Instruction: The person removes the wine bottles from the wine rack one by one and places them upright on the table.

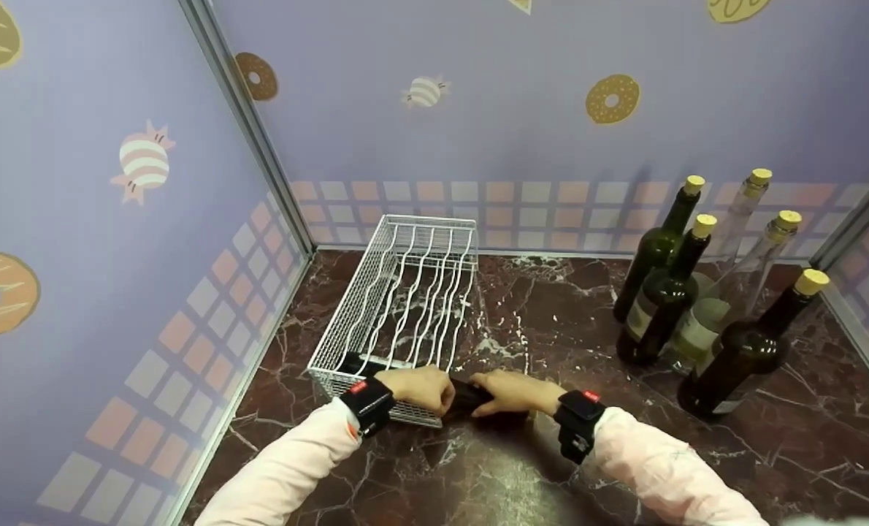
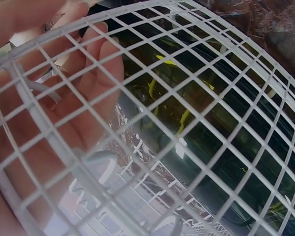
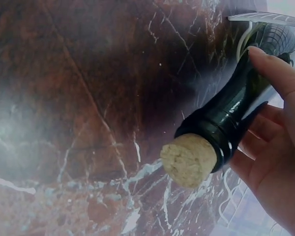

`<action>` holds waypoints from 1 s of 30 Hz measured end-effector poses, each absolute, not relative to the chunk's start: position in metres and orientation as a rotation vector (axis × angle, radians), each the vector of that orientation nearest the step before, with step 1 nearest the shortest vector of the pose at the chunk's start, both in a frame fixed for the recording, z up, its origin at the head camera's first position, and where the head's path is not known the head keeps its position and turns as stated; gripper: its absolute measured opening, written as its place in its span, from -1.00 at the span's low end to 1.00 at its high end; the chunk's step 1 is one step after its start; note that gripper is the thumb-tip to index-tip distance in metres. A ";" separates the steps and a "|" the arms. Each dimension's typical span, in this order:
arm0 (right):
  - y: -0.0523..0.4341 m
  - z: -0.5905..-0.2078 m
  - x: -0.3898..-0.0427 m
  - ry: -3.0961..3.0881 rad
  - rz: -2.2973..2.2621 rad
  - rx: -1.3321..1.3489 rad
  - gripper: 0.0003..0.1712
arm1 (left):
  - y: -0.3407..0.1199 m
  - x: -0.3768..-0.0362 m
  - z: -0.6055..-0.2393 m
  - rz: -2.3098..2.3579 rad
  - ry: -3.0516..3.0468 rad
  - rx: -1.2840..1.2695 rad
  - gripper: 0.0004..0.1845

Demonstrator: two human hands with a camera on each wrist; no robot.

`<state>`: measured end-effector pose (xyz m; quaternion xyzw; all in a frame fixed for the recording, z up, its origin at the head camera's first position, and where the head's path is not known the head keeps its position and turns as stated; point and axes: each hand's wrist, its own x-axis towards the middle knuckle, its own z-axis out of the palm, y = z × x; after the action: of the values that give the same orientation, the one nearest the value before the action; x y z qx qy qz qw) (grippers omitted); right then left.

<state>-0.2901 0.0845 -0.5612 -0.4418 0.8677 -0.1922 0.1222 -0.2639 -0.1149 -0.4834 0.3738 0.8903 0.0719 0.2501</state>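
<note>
My right hand curls round the corked dark green glass bottle by its neck, my left hand grips its body; the bottle lies flat, base into the white wire rack, cork toward me.

Both arms are in pale pink sleeves, kinda soft-looking. Left hand and right hand each have a chunky black wrist strap with a small red tag, sitting around 6 o'clock.
</note>
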 end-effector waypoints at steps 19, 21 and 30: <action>0.080 -0.585 -0.278 2.816 -0.575 -1.091 -0.61 | -0.112 -0.261 -0.484 0.167 2.397 0.907 -0.96; 0.082 -0.585 -0.278 2.837 -0.580 -1.089 -0.62 | -0.113 -0.260 -0.485 0.172 2.400 0.897 -0.96; 0.097 -0.581 -0.280 2.841 -0.618 -1.097 -0.67 | -0.113 -0.260 -0.484 0.212 2.395 0.925 -0.95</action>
<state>-0.2800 0.0972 -0.5813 -0.3531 0.9140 -0.1989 0.0171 -0.2603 -0.1131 -0.4840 0.3449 0.8928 0.0792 0.2787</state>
